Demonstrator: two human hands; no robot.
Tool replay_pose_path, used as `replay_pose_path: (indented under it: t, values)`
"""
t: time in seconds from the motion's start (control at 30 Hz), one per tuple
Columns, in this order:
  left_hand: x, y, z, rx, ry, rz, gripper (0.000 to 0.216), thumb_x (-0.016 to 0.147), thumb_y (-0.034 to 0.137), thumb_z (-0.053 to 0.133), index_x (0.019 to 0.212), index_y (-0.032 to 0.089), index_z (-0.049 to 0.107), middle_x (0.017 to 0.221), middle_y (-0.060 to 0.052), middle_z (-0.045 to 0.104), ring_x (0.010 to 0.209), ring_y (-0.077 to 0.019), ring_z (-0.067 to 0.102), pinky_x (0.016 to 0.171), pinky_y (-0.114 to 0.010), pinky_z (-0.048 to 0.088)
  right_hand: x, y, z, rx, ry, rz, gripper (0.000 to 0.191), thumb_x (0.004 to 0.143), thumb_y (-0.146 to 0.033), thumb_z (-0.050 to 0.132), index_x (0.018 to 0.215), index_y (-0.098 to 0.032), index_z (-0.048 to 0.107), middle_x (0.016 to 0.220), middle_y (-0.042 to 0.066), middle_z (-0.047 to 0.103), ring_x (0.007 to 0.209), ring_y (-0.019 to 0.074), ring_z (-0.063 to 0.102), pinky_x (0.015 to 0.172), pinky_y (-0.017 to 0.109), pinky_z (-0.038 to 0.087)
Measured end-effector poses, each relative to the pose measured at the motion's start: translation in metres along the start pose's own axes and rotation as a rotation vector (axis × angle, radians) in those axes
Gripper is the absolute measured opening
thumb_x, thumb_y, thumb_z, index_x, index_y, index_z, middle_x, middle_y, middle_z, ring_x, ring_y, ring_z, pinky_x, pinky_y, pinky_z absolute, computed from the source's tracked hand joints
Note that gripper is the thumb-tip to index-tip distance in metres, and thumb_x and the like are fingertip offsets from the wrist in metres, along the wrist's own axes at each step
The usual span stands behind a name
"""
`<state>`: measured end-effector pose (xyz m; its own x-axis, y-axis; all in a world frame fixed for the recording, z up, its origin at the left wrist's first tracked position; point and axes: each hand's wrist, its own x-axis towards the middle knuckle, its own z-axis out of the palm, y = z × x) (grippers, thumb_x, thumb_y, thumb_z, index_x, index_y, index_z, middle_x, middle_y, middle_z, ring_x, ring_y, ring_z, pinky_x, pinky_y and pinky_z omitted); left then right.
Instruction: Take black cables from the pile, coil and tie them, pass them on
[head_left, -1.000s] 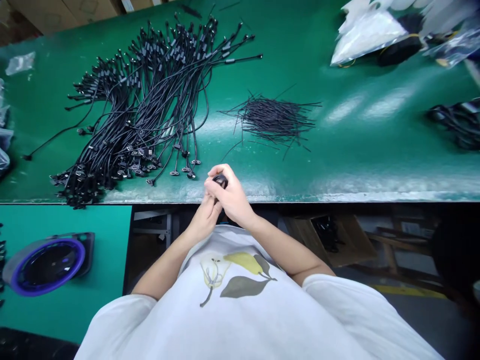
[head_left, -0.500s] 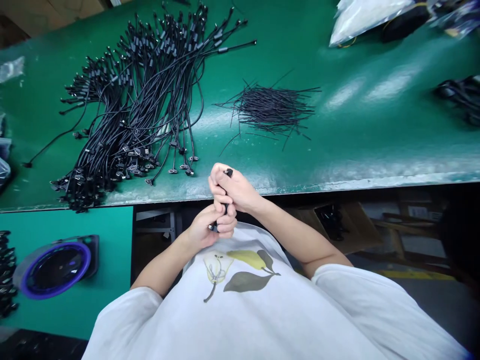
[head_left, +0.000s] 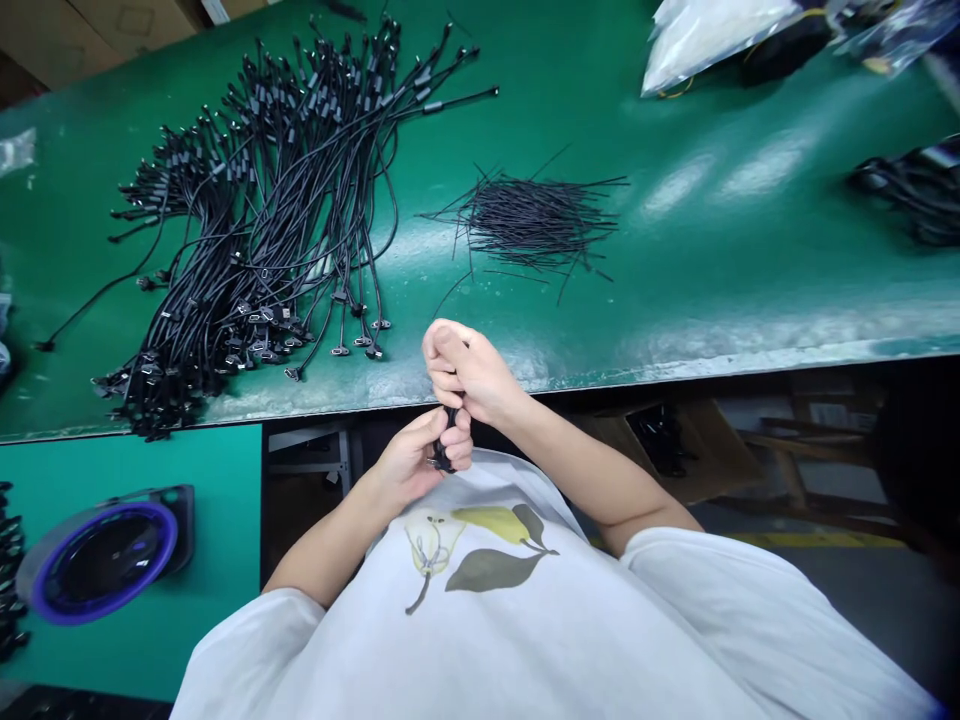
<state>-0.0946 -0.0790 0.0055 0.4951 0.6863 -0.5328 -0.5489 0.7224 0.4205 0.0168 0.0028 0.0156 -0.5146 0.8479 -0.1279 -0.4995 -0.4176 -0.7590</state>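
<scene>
Holding a short black cable between them, both hands work just in front of the near edge of the green bench, above the gap between bench and body. The right hand is curled into a loose fist with its fingers folded in toward the palm; the upper part of the cable runs into that fist and is hidden there. The left hand sits just below and touching it, fingers closed around the lower end of the cable, of which only a dark sliver shows between the fingertips. How the cable is bent inside the two grips cannot be told. On the bench to the left lies a big fanned heap of black cables with small connectors at their ends, the nearest connectors lying near the bench edge, a little left of the hands. Farther back, straight beyond the hands, is a loose pile of thin black ties. At the far right corner lie clear plastic bags with dark contents, and a dark bundle of cables sits at the right edge. On a lower teal surface at lower left stands a round device with a purple ring. The person wears a white shirt printed with a pear.
</scene>
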Motion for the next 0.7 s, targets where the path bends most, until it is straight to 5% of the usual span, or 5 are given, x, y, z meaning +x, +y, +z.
replay_pose_path:
  t: [0.1,0.23,0.37,0.5,0.7]
  values:
    - [0.003,0.002,-0.001,0.033,0.027,-0.014,0.028,0.081,0.040,0.067,0.076,0.014,0.056,0.059,0.007,0.025,0.048,-0.0070,0.026,0.046,-0.019,0.028,-0.006,-0.012,-0.023,-0.291,-0.059,-0.133,0.045,0.086,-0.063,0.055,0.080,-0.019,0.048,0.061,-0.007,0.042,0.047,0.0062,0.043,0.057,0.028,0.053]
    - [0.009,0.014,-0.010,0.597,0.110,0.173,0.040,0.084,0.054,0.059,0.072,0.016,0.054,0.054,0.006,0.032,0.049,-0.0096,0.030,0.049,-0.023,0.027,-0.037,-0.032,-0.046,-1.214,-0.106,-0.559,0.035,0.091,-0.049,0.057,0.110,-0.019,0.058,0.102,0.008,0.065,0.102,0.0212,0.061,0.097,0.045,0.045]
    - [0.010,0.026,-0.011,1.307,0.025,0.246,0.035,0.094,0.044,0.045,0.074,0.019,0.058,0.062,0.001,0.051,0.057,-0.0144,0.042,0.058,-0.026,0.031,-0.064,-0.023,-0.053,-1.915,-0.468,-0.540,0.026,0.098,-0.026,0.041,0.113,-0.013,0.059,0.096,0.010,0.066,0.092,0.0200,0.061,0.087,0.040,0.047]
    - [0.005,0.021,-0.002,1.537,-0.135,0.247,0.028,0.096,0.036,0.044,0.075,0.021,0.053,0.069,0.000,0.054,0.063,-0.0161,0.046,0.060,-0.027,0.029,-0.077,-0.010,-0.055,-1.983,-0.637,-0.247,0.028,0.100,-0.026,0.035,0.091,-0.011,0.057,0.079,0.008,0.064,0.065,0.0169,0.058,0.056,0.028,0.039]
    - [0.006,0.023,-0.006,1.559,-0.166,0.235,0.031,0.096,0.038,0.046,0.072,0.019,0.052,0.065,0.000,0.051,0.060,-0.0159,0.043,0.059,-0.029,0.027,-0.070,-0.036,-0.065,-1.680,-0.684,-0.110,0.030,0.098,-0.038,0.046,0.092,-0.014,0.063,0.083,0.004,0.068,0.070,0.0151,0.061,0.059,0.026,0.040]
